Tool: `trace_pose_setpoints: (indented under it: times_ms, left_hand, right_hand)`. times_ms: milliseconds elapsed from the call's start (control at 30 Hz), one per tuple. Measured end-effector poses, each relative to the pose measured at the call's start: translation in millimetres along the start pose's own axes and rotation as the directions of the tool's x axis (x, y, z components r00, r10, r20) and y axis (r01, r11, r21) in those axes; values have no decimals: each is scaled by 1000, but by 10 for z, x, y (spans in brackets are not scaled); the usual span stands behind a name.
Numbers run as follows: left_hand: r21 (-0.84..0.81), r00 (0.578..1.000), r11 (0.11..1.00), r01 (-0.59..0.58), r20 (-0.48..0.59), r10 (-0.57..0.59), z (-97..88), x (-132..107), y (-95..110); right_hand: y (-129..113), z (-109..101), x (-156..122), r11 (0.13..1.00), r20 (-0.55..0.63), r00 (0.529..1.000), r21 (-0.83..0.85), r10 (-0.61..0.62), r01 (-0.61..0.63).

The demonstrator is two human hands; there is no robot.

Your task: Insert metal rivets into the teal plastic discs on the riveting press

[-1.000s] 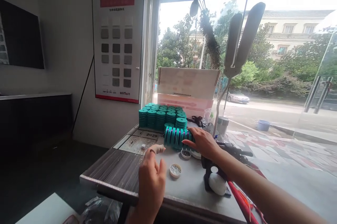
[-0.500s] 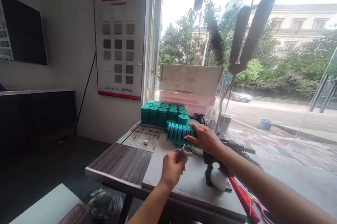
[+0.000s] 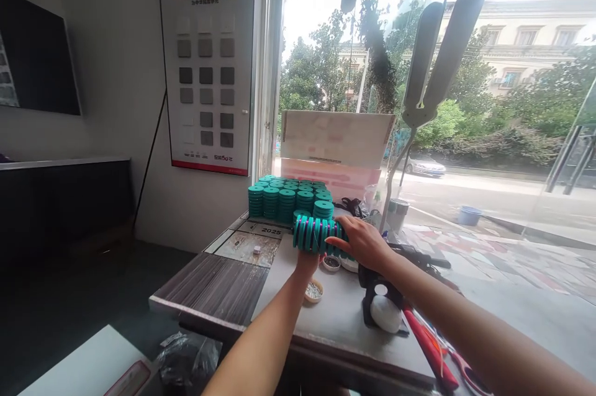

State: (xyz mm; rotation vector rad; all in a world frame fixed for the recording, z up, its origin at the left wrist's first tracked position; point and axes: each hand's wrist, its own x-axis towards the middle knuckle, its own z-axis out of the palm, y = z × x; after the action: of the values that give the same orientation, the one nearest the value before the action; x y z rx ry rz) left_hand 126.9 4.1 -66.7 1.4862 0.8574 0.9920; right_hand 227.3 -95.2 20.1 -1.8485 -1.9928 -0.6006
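A row of teal discs [image 3: 313,234] lies on its side in the middle of the grey table [image 3: 218,287]. My right hand [image 3: 361,242] rests over the row's right end, fingers curled onto the discs. My left hand [image 3: 307,261] reaches in from below and touches the row's underside; its fingers are hidden. Directly under my left wrist sits a small bowl of pale beads [image 3: 315,290]. A second small bowl with dark contents [image 3: 331,262] and a white dish [image 3: 347,265] lie just below my right hand.
Upright stacks of teal discs [image 3: 284,198] stand behind the row, before white and pink boxes [image 3: 335,138]. A black stand holding a white ball [image 3: 380,309], red-handled tools [image 3: 431,352], a metal cup [image 3: 398,213] and a lamp [image 3: 435,54] are at right. A plastic bag [image 3: 186,359] lies below the table edge.
My left hand has moved forward from the near table, past the bead bowl, up to the underside of the disc row. My right hand has stayed on the row's right end.
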Motion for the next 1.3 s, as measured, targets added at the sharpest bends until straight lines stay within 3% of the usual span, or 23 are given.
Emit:
trace_pose_setpoints:
  times_ms: [100, 233, 333, 400, 600, 700, 800, 933, 1133, 1200, 1300]
  left_hand:
    - [152, 999, 988, -26, -13, 29, -233, -214, 76]
    - [265, 986, 957, -120, -79, 146, -480, -710, 225]
    - [227, 981, 960, -164, -67, 183, -394, -987, 347]
    - [166, 981, 973, -163, -81, 178, -248, -1033, 397]
    - [-63, 984, 989, -137, -127, 128, 83, -848, 297]
    - [-165, 991, 980, -109, -90, 95, 91, -804, 169]
    - [-207, 999, 978, -36, 21, 42, 42, -762, 55]
    - [-172, 989, 983, 64, 145, -39, 38, -558, -22]
    - [-53, 990, 994, 94, 107, -88, 180, -154, 25]
    - [5, 991, 996, 90, 95, -90, 144, -146, 56]
    - [100, 995, 992, 81, 44, -86, -54, -298, 115]
  right_hand:
    - [-6, -5, 6, 1000, -4, 1000, 2, 5, -5]
    - [8, 5, 9, 1000, -5, 1000, 9, 14, -14]
    - [21, 13, 9, 1000, -5, 1000, 8, 12, -12]
    - [24, 12, 10, 1000, -5, 1000, 4, 8, -8]
    - [24, 1, 8, 1000, -3, 1000, -12, 3, -3]
    - [32, 5, 7, 1000, -1, 1000, -9, 6, -6]
    - [41, 11, 9, 1000, 4, 1000, 1, 7, -7]
    - [54, 14, 13, 1000, 9, 1000, 14, 8, -8]
    - [65, 8, 17, 1000, 19, 1000, 20, 6, -7]
    - [57, 0, 13, 1000, 17, 1000, 20, 8, -9]
    - [38, -10, 7, 1000, 14, 1000, 18, 13, -13]
